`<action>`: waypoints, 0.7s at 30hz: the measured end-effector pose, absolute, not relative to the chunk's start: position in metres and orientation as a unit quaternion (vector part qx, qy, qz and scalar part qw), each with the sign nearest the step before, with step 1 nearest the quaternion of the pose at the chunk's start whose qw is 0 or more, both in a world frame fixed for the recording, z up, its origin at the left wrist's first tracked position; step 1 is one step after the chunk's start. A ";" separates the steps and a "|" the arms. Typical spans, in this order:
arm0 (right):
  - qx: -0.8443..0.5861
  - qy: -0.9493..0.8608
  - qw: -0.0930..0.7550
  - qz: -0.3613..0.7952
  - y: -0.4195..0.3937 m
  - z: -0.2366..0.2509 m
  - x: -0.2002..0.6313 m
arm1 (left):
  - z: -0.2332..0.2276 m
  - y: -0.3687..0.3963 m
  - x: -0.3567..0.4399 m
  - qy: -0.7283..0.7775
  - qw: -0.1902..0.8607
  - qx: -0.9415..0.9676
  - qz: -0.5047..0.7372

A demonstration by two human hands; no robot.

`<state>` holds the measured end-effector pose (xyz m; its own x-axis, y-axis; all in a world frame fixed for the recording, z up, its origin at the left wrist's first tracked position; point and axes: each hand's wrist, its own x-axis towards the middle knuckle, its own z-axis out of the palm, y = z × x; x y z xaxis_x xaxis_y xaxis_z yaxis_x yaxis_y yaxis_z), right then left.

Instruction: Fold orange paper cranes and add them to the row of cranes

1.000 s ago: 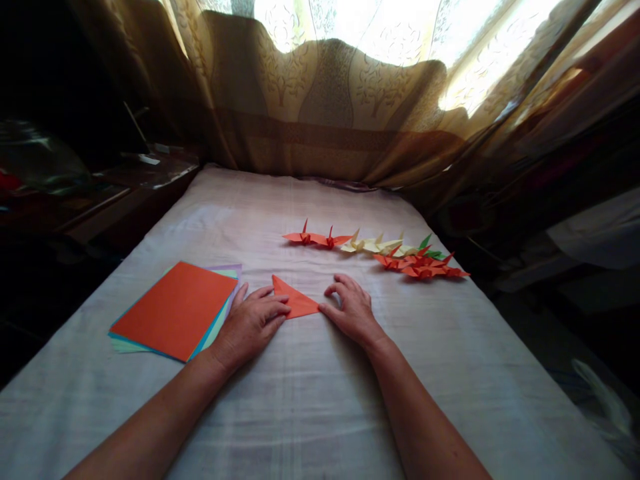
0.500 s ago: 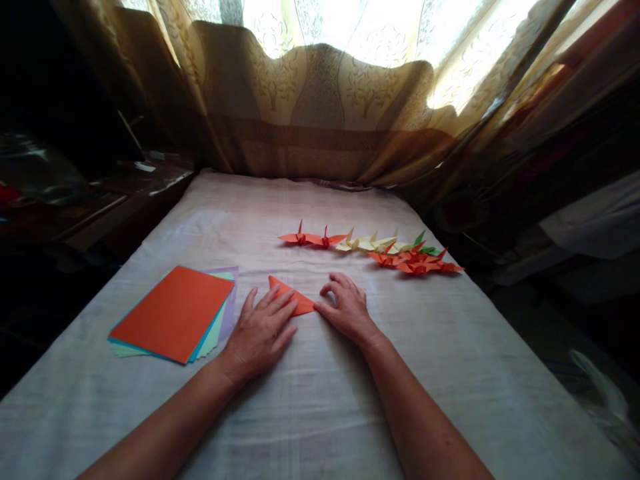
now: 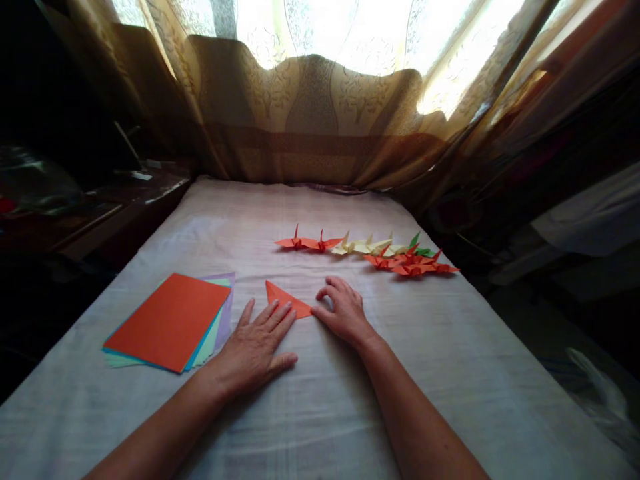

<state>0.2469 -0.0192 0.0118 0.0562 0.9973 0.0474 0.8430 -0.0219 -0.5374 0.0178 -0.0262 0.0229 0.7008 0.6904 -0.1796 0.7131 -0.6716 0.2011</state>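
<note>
The orange paper triangle (image 3: 287, 300) is lying flat between the left hand (image 3: 255, 347), fingers spread over its near edge, and the loosely curled right hand (image 3: 343, 312) touching its corner, with paper cranes (image 3: 370, 250) sitting beyond the right hand and a coloured sheet stack (image 3: 170, 321) lying just outside the left.

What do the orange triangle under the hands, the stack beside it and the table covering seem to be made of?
Orange triangle: thin matte paper, judging by its sharp creases. Stack: flat coloured paper sheets, orange on top, with staggered edges showing. Covering: pale woven cloth, probably cotton; faint weave lines and soft wrinkles show.
</note>
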 end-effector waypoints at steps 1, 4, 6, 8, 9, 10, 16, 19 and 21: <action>-0.692 -0.665 0.220 0.174 -0.019 0.012 0.247 | 0.026 -0.026 0.015 0.386 0.136 0.911 -0.054; -0.690 -0.671 0.219 0.160 -0.020 0.010 0.245 | 0.032 -0.025 0.005 0.383 0.158 0.908 -0.068; -0.680 -0.685 0.214 0.148 -0.022 0.009 0.241 | 0.033 -0.023 0.000 0.377 0.166 0.910 -0.054; -0.663 -0.706 0.206 0.143 -0.023 0.009 0.236 | 0.032 -0.019 -0.002 0.379 0.163 0.911 -0.009; -0.655 -0.714 0.203 0.143 -0.024 0.010 0.233 | 0.031 -0.017 -0.002 0.381 0.159 0.910 0.020; -0.649 -0.719 0.201 0.145 -0.025 0.010 0.230 | 0.029 -0.015 -0.002 0.384 0.157 0.908 0.053; -0.643 -0.714 0.219 0.167 -0.028 0.012 0.218 | 0.014 -0.005 0.004 0.384 0.167 0.881 0.219; -0.648 -0.701 0.239 0.177 -0.027 0.011 0.216 | 0.009 -0.005 0.006 0.380 0.167 0.871 0.264; -0.646 -0.692 0.265 0.184 -0.026 0.011 0.215 | 0.008 -0.005 0.006 0.378 0.166 0.868 0.275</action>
<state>0.2150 -0.0263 0.0110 -0.0256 0.9914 0.1285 0.7963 0.0979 -0.5969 0.0062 -0.0052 0.0081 0.5634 0.7473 0.3523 0.5646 -0.6595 0.4962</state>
